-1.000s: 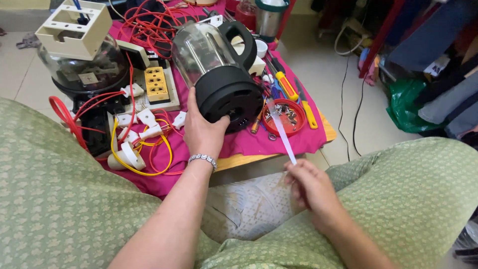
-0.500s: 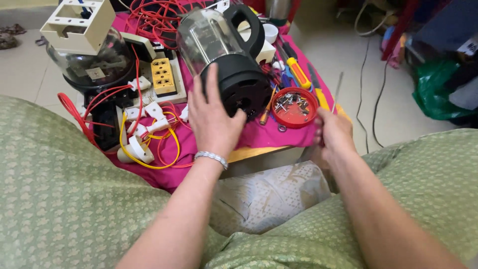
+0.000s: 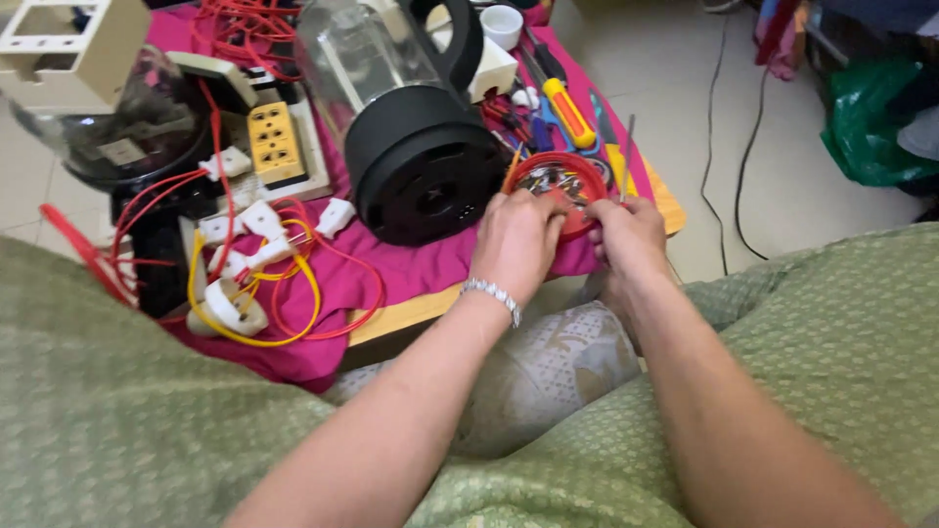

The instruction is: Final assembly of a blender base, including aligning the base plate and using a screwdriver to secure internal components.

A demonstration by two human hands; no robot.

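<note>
My left hand (image 3: 516, 240) rests at the near rim of a small round red dish (image 3: 558, 181) holding several small metal parts, fingers curled onto it. My right hand (image 3: 631, 235) is right beside it, pinching a thin grey rod (image 3: 625, 161) that sticks upward. A blender jar with a black base (image 3: 416, 147) lies on its side just left of my left hand, on the magenta cloth (image 3: 430, 269) covering a low wooden table (image 3: 411, 313).
Red and yellow wires with white plugs (image 3: 254, 264), a yellow socket strip (image 3: 276, 142), a second jar (image 3: 117, 127) and a beige casing (image 3: 68, 39) crowd the left. Screwdrivers (image 3: 567, 112) lie behind the dish. Cables and a green bag (image 3: 866, 127) are on the floor at the right.
My left hand left the blender base and moved right to the red dish. My right hand came up from my lap to the dish, holding the thin rod.
</note>
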